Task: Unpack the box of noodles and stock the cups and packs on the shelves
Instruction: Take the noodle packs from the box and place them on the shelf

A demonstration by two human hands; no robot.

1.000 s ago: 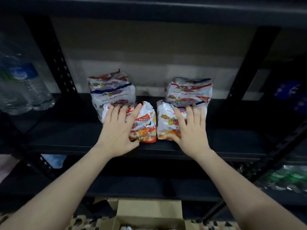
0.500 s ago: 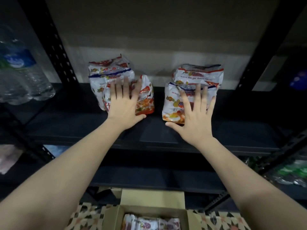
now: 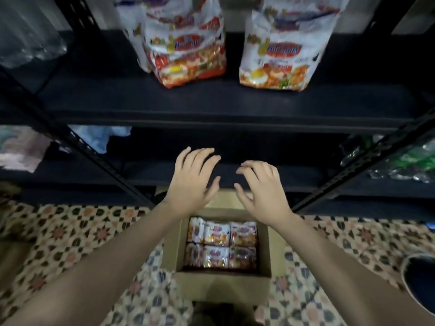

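The two stacks of noodle packs point(image 3: 186, 43) on the upper shelf point(image 3: 211, 102) are cut off by the top edge, and their printing is too blurred to read. The water bottles point(image 3: 28, 38) at the shelf's left end are smeared and partly out of view. The forearms hide the far corners of the cardboard box point(image 3: 221, 285). A dark round container point(image 3: 421, 278) is clipped by the right edge.

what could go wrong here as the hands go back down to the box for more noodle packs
The packs in the box look tightly packed, so empty hands, left hand and right hand, may struggle to grip one. The shelf packs sit near the shelf front edge and might get knocked off.
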